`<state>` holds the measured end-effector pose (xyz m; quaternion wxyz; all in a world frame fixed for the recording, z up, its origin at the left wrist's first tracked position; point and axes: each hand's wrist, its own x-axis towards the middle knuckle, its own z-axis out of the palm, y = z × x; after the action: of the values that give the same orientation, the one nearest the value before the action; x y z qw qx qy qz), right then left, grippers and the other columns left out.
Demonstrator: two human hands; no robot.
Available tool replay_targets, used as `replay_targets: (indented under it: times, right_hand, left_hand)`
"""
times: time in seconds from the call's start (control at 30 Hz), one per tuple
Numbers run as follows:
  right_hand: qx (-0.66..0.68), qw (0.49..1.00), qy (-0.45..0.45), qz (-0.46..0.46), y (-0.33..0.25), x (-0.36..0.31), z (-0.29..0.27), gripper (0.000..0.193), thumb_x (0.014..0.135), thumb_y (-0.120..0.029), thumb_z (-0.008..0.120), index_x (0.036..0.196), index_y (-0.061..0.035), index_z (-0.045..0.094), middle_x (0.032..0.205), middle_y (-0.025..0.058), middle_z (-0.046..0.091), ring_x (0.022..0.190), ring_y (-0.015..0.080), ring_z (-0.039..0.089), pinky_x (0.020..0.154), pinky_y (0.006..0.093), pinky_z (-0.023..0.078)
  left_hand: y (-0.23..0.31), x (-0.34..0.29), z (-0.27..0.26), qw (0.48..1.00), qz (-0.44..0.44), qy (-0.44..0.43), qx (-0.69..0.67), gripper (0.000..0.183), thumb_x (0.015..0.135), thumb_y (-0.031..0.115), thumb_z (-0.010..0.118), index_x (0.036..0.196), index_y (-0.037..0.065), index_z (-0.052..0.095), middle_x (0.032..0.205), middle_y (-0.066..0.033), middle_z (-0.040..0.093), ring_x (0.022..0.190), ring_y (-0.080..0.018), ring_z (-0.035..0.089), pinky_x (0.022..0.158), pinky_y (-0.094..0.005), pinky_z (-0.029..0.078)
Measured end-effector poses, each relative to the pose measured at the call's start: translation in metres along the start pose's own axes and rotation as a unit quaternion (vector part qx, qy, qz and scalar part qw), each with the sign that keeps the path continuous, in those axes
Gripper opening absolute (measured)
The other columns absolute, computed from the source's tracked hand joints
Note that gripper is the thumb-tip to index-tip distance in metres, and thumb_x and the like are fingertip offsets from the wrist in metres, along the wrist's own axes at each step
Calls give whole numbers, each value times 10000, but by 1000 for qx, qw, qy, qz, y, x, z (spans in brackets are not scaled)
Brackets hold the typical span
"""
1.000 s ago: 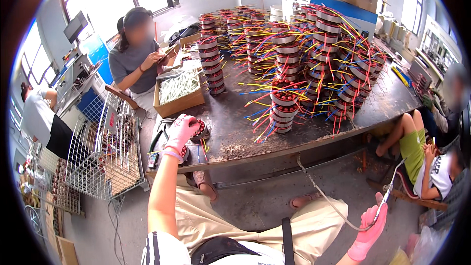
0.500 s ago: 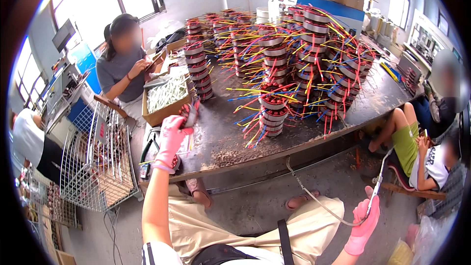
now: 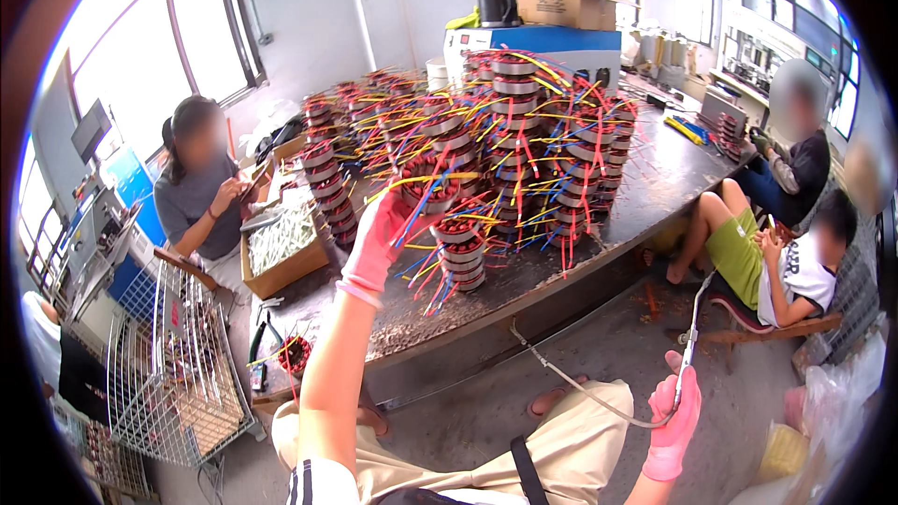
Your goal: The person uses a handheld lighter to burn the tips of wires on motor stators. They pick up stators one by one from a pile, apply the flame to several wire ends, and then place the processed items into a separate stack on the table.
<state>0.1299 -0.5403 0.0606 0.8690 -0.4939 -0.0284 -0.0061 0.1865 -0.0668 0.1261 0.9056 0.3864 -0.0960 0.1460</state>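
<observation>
My left hand (image 3: 374,238), in a pink glove, grips a wound motor stator (image 3: 430,189) with red coils and yellow, blue and red lead wires. It holds the stator just above the front stack of stators (image 3: 462,262); whether the two touch is hidden by wires. In its pink glove, my right hand (image 3: 675,416) is closed round a slim silver pen-shaped tool (image 3: 689,346) with its far end pointing up. A grey hose (image 3: 561,376) sags from the table's edge to this hand. Another stator (image 3: 295,353) lies at the near left table corner, beside black-handled pliers (image 3: 257,341).
Many tall stator stacks (image 3: 514,140) with tangled wires crowd the dark table (image 3: 412,327). A cardboard box of white sleeves (image 3: 285,257) stands left, near a seated person (image 3: 196,182). Wire cages (image 3: 173,374) stand on the floor. Two people (image 3: 781,262) sit at the right.
My left hand has carried the stator rightward from the table's left side to over the front stack. My right hand still holds the tool. The view has shifted to the right.
</observation>
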Motion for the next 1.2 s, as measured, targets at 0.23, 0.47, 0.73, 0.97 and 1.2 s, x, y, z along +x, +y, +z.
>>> replay_targets:
  times: [0.23,0.47,0.73,0.97,1.2]
  right_hand:
    - [-9,1000,6,11,-1,1,-2,463,1004,-334,433,1176,91,492,506,-71,275,432,23,217,419,201,167]
    - [-8,1000,28,12,2,2,-10,460,1005,-329,431,1181,91,492,501,-70,277,430,24,221,420,200,172]
    - [9,1000,-2,12,6,0,-9,449,1003,-312,441,1189,94,488,502,-70,281,427,29,225,418,205,176]
    - [-7,1000,-2,30,3,3,-1,425,1001,-303,426,1144,86,521,503,-60,291,444,37,238,422,216,170]
    - [-4,997,2,71,25,1,-2,430,1005,-291,425,1199,87,494,489,-66,259,403,26,213,372,213,164]
  left_hand:
    - [-31,49,-41,992,-84,66,68,307,1004,261,355,1136,36,517,1078,-178,637,998,-355,630,814,-556,556]
    - [-4,36,-14,983,-117,10,138,320,965,255,495,1179,24,548,1143,-162,623,1042,-310,611,890,-546,515]
    - [20,22,-13,772,-96,180,602,257,911,214,578,1061,7,609,773,-45,621,591,-131,593,524,-270,495]
    - [65,-28,-68,742,-53,219,631,272,908,178,576,1106,-6,610,772,-27,594,644,-110,578,527,-255,484]
    - [118,-156,-60,635,135,300,699,392,896,185,623,1228,-10,551,945,-41,633,768,-106,573,705,-255,484]
